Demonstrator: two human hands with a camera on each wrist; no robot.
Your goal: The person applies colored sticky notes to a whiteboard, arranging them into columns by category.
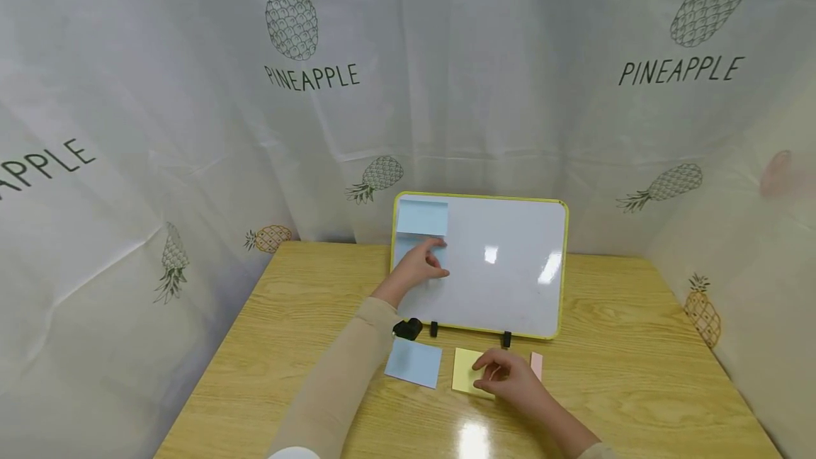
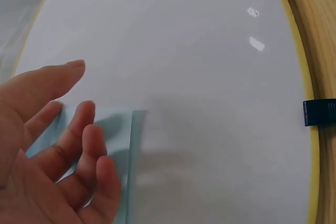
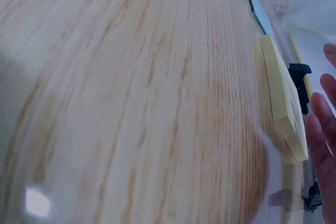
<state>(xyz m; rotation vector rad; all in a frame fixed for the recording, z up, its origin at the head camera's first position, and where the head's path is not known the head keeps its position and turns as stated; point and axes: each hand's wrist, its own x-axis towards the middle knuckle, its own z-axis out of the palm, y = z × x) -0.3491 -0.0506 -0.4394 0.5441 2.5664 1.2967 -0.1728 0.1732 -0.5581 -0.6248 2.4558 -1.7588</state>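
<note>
A whiteboard (image 1: 503, 289) with a yellow rim stands tilted on the table. An upper blue sticky note (image 1: 423, 218) is stuck at its top left corner, with a second blue sticky note (image 1: 408, 244) just below. My left hand (image 1: 414, 268) is in front of that lower note, fingers loosely bent; the left wrist view shows nothing held between them, and cannot tell whether a fingertip touches the paper. Above the right part of a yellow sticky note pad (image 1: 464, 368) hovers my right hand (image 1: 513, 381), loosely curved around nothing. In the right wrist view its fingers appear apart from the pad.
Left of the yellow pad lies a blue sticky note pad (image 1: 414, 363). A pink strip-shaped pad (image 1: 537, 365) is partly behind the right hand. Black clips (image 1: 506, 339) hold the board's lower edge, near a black object (image 1: 408, 329). A pineapple-print curtain (image 1: 484, 112) surrounds the wooden table (image 1: 612, 346).
</note>
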